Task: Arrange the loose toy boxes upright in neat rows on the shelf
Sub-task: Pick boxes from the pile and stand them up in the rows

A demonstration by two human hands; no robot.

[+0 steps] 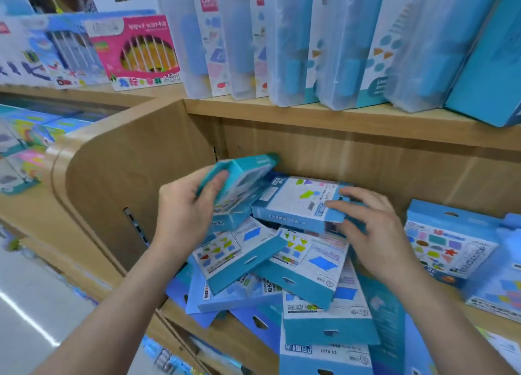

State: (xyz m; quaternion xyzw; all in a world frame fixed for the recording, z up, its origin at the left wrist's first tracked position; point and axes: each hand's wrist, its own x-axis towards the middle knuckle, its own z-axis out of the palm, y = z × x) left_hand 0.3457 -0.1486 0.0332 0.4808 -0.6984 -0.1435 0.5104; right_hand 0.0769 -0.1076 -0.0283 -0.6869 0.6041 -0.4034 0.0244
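Presently, the risks noted at this station are as follows:

1. Left hand (186,205) has its fingers wrapped round a teal box (239,177), lifted and tilted above the heap near the shelf's left side panel (127,163). The thumb sits near one corner; judged a shallow hold, so the box could twist out and fall back on the pile.

2. Right hand (377,231) pinches the near end of a second box (298,202), thumb on top and fingers underneath. That box rests on others at one end. Lifting it by an end flap could tear or open the flap.

3. Loose pile of toy boxes (282,262) lies flat and crossed on the lower shelf (225,332), several overhanging the front edge. Pulling either held box sideways could drag a neighbour off the edge to the floor.

4. Stacked boxes on the right (451,247) lie just beside the heap. A wide sweep of the right arm could knock them askew.

5. Upright cases on the upper shelf (296,50) lean rightward. Raising a box too high risks striking the upper board (338,115) and jolting them.

6. No upright row is yet formed below; boxes stood without support will likely topple.
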